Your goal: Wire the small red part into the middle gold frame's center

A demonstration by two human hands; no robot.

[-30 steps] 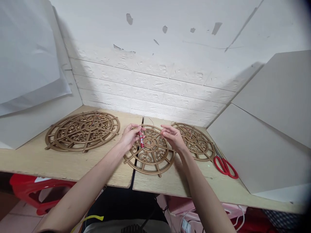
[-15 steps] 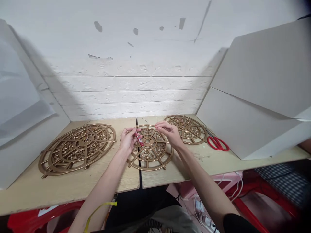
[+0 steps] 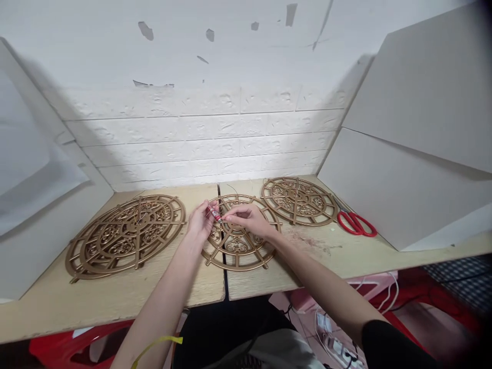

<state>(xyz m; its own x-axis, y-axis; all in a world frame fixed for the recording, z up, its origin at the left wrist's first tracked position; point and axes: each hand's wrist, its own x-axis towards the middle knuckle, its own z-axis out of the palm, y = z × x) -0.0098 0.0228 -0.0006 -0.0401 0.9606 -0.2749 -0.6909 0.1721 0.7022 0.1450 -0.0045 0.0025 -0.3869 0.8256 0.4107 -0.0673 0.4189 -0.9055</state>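
My left hand (image 3: 202,220) is closed round a small red tube (image 3: 214,212) with pale markings and a silvery end, tilted down to the right. My right hand (image 3: 249,219) pinches at the tube's lower end; whatever its fingertips hold is too small to make out. Both hands are above a round gold-coloured openwork panel (image 3: 237,261) with scrollwork, lying flat on the table and partly hidden by them. A thin wire (image 3: 233,190) sticks up at that panel's far side.
Stacked gold panels (image 3: 134,261) lie on the left, and more gold panels (image 3: 311,221) at the back right. Red-handled scissors (image 3: 356,224) rest beside these. White boards (image 3: 415,169) flank the wooden table (image 3: 172,302), with a white wall (image 3: 215,128) behind.
My right hand has come left and down from the panel's far edge to the red tube's end. The tube has tilted slightly in my left hand, and the view has shifted a little.
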